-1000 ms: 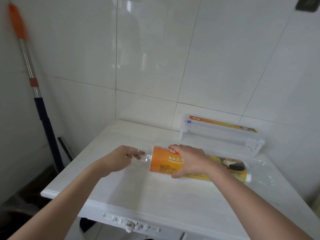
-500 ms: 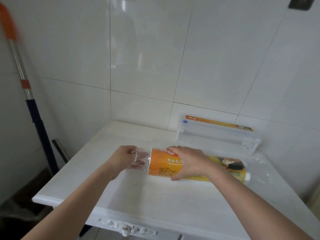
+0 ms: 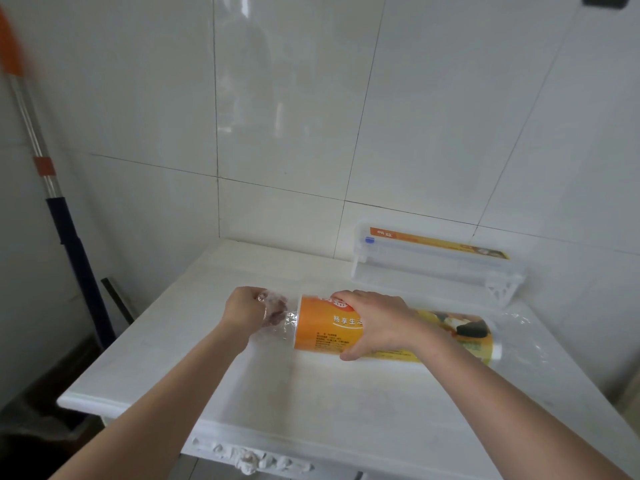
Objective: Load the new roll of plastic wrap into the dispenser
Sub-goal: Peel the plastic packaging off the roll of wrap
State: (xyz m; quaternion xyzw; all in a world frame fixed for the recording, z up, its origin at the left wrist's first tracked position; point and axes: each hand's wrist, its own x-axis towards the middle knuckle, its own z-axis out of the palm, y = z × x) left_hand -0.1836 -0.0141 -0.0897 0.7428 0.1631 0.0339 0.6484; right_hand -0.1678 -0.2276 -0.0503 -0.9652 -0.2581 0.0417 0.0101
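1. Where the white tiled wall (image 3: 294,98) meets the floor at 9 o'clock, a long mop pole with orange, silver and dark blue parts (image 3: 52,188) leans.
2. At 6 o'clock the left hand (image 3: 244,311) pinches the crinkly clear plastic wrapper end (image 3: 277,317) that sticks out of the roll.
3. Just right of it, the right hand (image 3: 377,323) curls around the orange and yellow roll of plastic wrap (image 3: 322,329), which lies on its side on the white table (image 3: 311,403).
4. At 2 o'clock from the roll, near it, the long clear plastic dispenser box (image 3: 433,263) sits by the wall with its lid up.
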